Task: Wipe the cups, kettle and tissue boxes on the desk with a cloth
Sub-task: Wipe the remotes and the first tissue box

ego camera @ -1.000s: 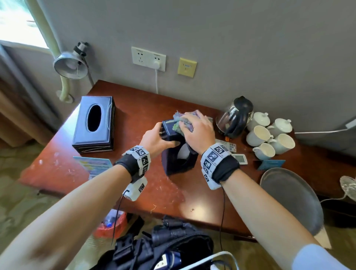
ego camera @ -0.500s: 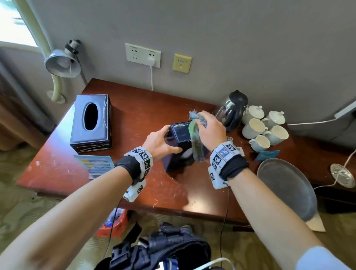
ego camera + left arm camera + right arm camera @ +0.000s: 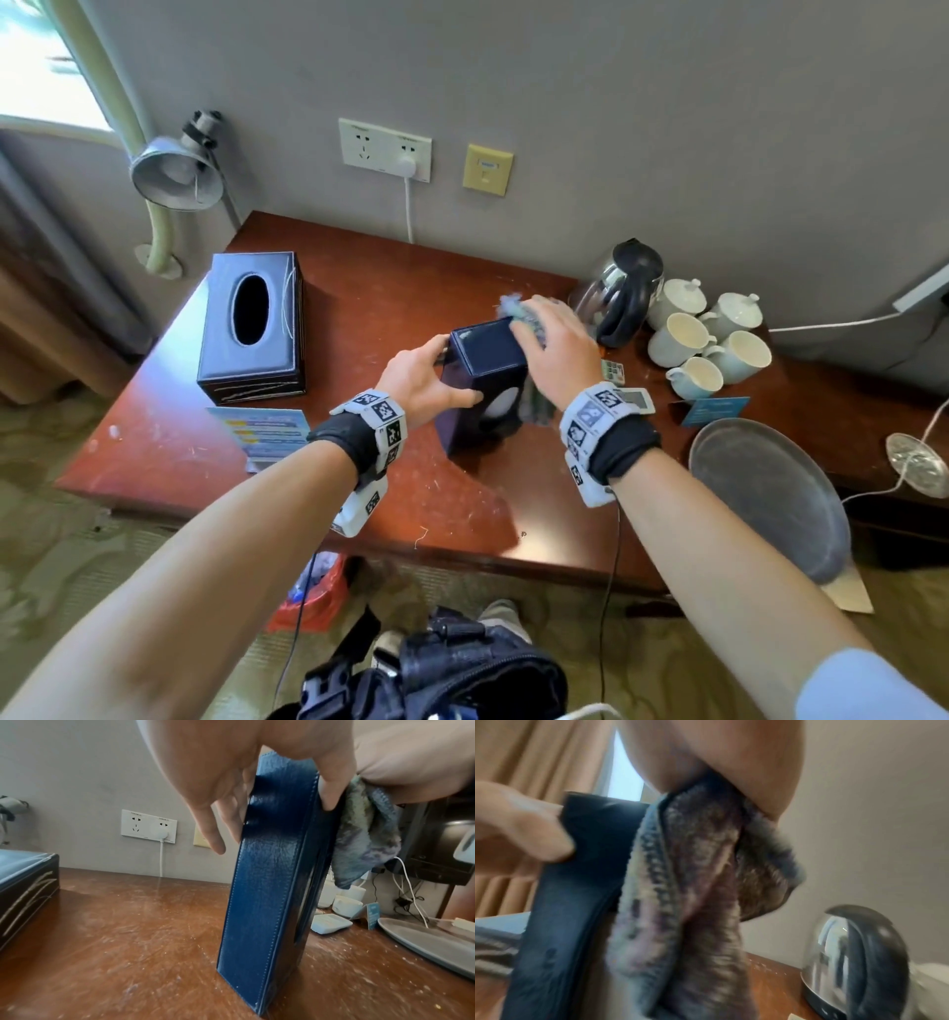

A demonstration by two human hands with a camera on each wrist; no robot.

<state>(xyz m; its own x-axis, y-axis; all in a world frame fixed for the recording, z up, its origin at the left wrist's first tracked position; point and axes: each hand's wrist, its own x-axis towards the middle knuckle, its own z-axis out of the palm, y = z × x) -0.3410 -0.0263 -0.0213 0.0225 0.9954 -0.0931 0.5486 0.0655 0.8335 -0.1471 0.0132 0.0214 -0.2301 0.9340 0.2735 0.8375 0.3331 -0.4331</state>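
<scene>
1. A dark blue tissue box (image 3: 482, 380) stands on end near the middle of the reddish wooden bench (image 3: 462, 493), its lower end on the wood and its oval opening turned toward the kettle.
2. The left hand (image 3: 416, 380) holds this upright box near its top: the thumb lies on the opening face and the fingers (image 3: 218, 817) lie along the opposite face, so the box is clasped between them.
3. The right hand (image 3: 557, 342) presses a bluish grey cloth (image 3: 518, 311) against the upper far corner of the upright box; in the right wrist view the cloth (image 3: 685, 886) hangs down along the opening face, bunched under the palm. How tightly the fingers curl round it cannot be told.
4. A steel kettle (image 3: 624, 290) with a black handle stands just beyond the upright box, on its right-hand side, close to the wall.
5. White cups (image 3: 714, 342), two of them lidded, cluster on the far side of the kettle from the upright box.
6. A second tissue box (image 3: 254, 321) lies flat well to the left of the upright box, opening upward.
7. A grey tray (image 3: 770, 493) juts over the bench edge, right of the upright box.
8. A leaflet (image 3: 267, 431) lies just in front of the flat box.
</scene>
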